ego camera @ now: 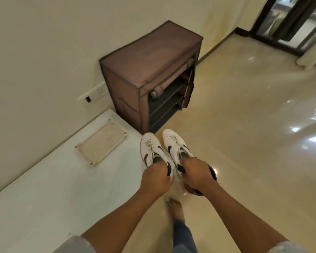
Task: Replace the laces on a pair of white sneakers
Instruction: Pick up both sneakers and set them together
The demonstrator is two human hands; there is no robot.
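Note:
I hold a pair of white sneakers with black side marks in the air, toes pointing away from me. My left hand (156,177) grips the heel of the left sneaker (151,149). My right hand (197,173) grips the heel of the right sneaker (174,143). Both shoes carry laces across their fronts. They hang just past the right edge of a white table (44,189), above the floor. The shoes' heels are hidden by my fingers.
A brown fabric shoe rack (150,70) stands against the wall ahead, its front flap rolled up. A woven tray (100,142) lies on the white table. A dark round object (211,179) sits under my right hand. My bare foot (177,209) stands on the glossy beige floor.

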